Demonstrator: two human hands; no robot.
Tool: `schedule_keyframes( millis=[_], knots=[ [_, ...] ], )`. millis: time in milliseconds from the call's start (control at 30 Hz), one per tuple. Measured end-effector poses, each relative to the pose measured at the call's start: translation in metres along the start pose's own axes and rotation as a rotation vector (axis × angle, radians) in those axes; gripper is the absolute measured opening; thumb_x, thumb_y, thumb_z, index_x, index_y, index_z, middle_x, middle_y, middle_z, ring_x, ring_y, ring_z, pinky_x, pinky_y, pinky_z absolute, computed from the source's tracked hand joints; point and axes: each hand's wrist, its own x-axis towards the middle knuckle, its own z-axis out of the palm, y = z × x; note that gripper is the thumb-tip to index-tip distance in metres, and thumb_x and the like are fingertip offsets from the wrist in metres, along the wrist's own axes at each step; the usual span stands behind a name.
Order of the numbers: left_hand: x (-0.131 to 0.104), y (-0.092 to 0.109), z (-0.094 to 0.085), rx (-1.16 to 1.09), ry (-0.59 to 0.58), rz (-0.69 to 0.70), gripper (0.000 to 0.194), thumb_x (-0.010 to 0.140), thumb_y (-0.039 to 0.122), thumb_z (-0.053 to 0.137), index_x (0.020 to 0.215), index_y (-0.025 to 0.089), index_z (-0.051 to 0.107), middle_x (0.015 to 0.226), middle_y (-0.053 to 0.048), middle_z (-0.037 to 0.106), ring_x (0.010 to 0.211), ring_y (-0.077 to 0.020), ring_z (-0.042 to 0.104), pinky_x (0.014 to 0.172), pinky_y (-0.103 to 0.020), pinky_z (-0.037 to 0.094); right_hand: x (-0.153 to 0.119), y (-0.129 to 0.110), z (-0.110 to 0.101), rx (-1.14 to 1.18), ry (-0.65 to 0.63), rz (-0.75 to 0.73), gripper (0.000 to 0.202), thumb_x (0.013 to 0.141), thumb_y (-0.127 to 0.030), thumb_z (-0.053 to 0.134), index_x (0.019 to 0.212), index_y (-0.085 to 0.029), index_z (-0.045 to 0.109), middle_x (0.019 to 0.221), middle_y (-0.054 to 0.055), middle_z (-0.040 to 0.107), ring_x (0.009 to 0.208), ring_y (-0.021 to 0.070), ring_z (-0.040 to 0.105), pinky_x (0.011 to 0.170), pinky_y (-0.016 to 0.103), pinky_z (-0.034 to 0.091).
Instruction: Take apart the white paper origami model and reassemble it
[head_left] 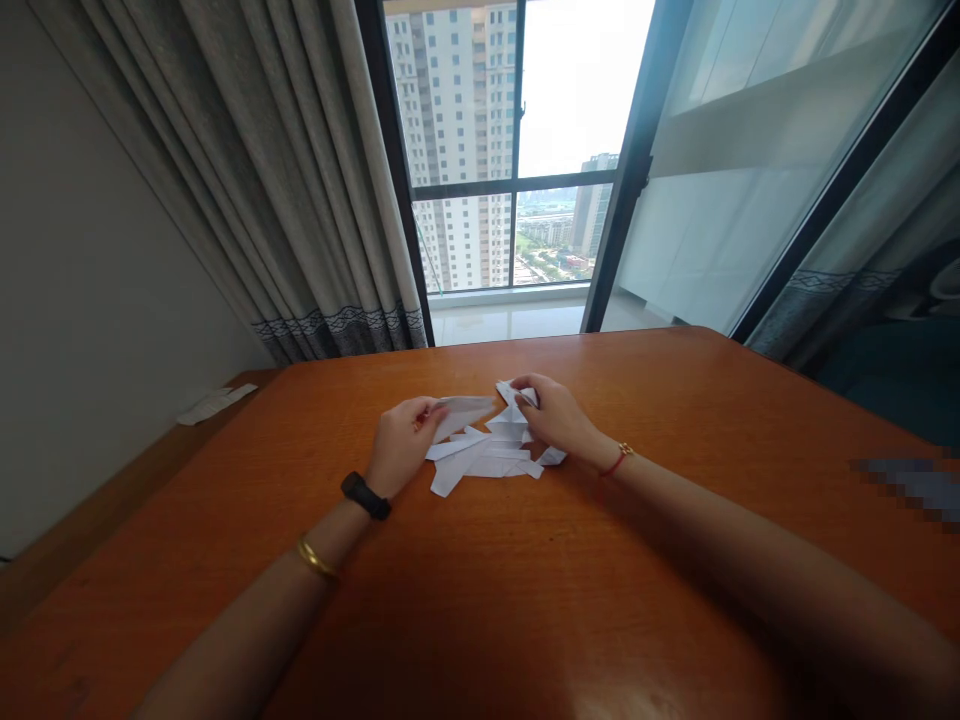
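Several torn or cut pieces of white paper lie in a loose, overlapping pile on the orange-brown wooden table. At the pile's left side my left hand pinches a longer paper piece between thumb and fingers, raised at a slant over the others. My right hand is at the pile's upper right, its fingers closed on the edge of a white paper piece. Its fingertips partly hide that piece.
Another white paper lies on a ledge at the far left. Beyond the table's back edge are a grey curtain and a window. A blurred, pixelated patch shows at the right edge.
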Motion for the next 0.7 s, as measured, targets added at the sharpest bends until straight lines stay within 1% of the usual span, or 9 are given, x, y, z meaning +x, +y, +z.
schedule_keyframes(
  millis=[100, 167, 233, 300, 400, 467, 533, 600, 700],
  knots=[
    [-0.010, 0.013, 0.012, -0.030, -0.117, -0.021, 0.033, 0.077, 0.052, 0.066, 0.077, 0.019, 0.062, 0.069, 0.001, 0.062, 0.064, -0.0160, 0.056, 0.059, -0.026, 0.043, 0.015, -0.020, -0.004, 0.233, -0.030, 0.010, 0.046, 0.086, -0.040, 0.055, 0.125, -0.014, 0.054, 0.121, 0.013, 0.062, 0.108, 0.0233, 0.059, 0.092, 0.038, 0.047],
    [-0.014, 0.017, 0.020, -0.042, -0.190, -0.010, 0.038, 0.074, 0.053, 0.068, 0.091, 0.020, 0.061, 0.087, -0.002, 0.065, 0.076, -0.0189, 0.060, 0.067, -0.029, 0.047, 0.025, -0.024, -0.008, 0.289, -0.132, 0.055, 0.059, 0.089, -0.052, 0.048, 0.134, -0.014, 0.046, 0.132, 0.014, 0.055, 0.115, 0.0233, 0.056, 0.094, 0.037, 0.046],
    [-0.014, 0.016, 0.022, -0.018, -0.181, 0.018, 0.045, 0.081, 0.052, 0.060, 0.112, 0.019, 0.056, 0.111, -0.008, 0.062, 0.098, -0.0233, 0.059, 0.084, -0.036, 0.048, 0.032, -0.018, -0.009, 0.128, -0.205, 0.165, 0.063, 0.090, -0.057, 0.042, 0.136, -0.015, 0.044, 0.138, 0.016, 0.050, 0.122, 0.0259, 0.051, 0.100, 0.040, 0.042],
    [-0.014, 0.011, 0.021, 0.051, -0.186, 0.091, 0.049, 0.086, 0.048, 0.055, 0.126, 0.021, 0.049, 0.131, -0.012, 0.052, 0.121, -0.0265, 0.049, 0.101, -0.044, 0.039, 0.033, -0.009, -0.005, -0.107, -0.224, 0.303, 0.065, 0.087, -0.058, 0.047, 0.134, -0.011, 0.048, 0.137, 0.023, 0.049, 0.127, 0.0361, 0.045, 0.103, 0.055, 0.033],
    [-0.019, 0.009, 0.024, 0.173, -0.384, 0.198, 0.069, 0.079, 0.048, 0.064, 0.139, 0.029, 0.037, 0.151, -0.010, 0.032, 0.139, -0.0316, 0.025, 0.112, -0.057, 0.019, 0.027, -0.001, 0.016, -0.221, -0.251, 0.365, 0.065, 0.087, -0.055, 0.051, 0.131, -0.008, 0.050, 0.137, 0.031, 0.044, 0.131, 0.0486, 0.035, 0.099, 0.074, 0.016],
    [-0.024, 0.016, 0.035, 0.217, -0.477, 0.134, 0.089, 0.073, 0.054, 0.069, 0.145, 0.027, 0.026, 0.155, -0.014, 0.021, 0.142, -0.0363, 0.015, 0.109, -0.067, 0.009, 0.024, -0.004, 0.032, -0.197, -0.297, 0.286, 0.056, 0.091, -0.053, 0.042, 0.132, -0.017, 0.050, 0.144, 0.023, 0.041, 0.134, 0.0438, 0.033, 0.102, 0.072, 0.011],
    [-0.028, 0.025, 0.049, 0.233, -0.430, 0.008, 0.109, 0.067, 0.062, 0.070, 0.149, 0.018, 0.012, 0.156, -0.021, 0.014, 0.143, -0.0385, 0.009, 0.107, -0.070, 0.004, 0.023, -0.013, 0.041, -0.147, -0.337, 0.188, 0.049, 0.096, -0.051, 0.031, 0.135, -0.026, 0.049, 0.147, 0.012, 0.041, 0.135, 0.0355, 0.036, 0.108, 0.065, 0.012],
    [-0.024, 0.031, 0.058, 0.213, -0.365, -0.092, 0.124, 0.061, 0.068, 0.070, 0.150, 0.014, 0.003, 0.156, -0.023, 0.008, 0.143, -0.0401, 0.005, 0.106, -0.072, 0.005, 0.020, -0.022, 0.041, -0.107, -0.349, 0.131, 0.051, 0.098, -0.049, 0.020, 0.140, -0.028, 0.042, 0.146, 0.009, 0.044, 0.133, 0.0303, 0.040, 0.111, 0.060, 0.015],
    [-0.002, 0.017, 0.046, 0.179, -0.360, -0.058, 0.112, 0.063, 0.074, 0.063, 0.150, 0.026, 0.012, 0.159, -0.015, 0.004, 0.143, -0.0411, 0.003, 0.104, -0.073, 0.007, -0.002, -0.033, 0.028, -0.131, -0.257, 0.083, 0.058, 0.096, -0.052, 0.026, 0.147, -0.024, 0.030, 0.146, 0.012, 0.043, 0.136, 0.0319, 0.034, 0.111, 0.062, 0.010]
  ],
)
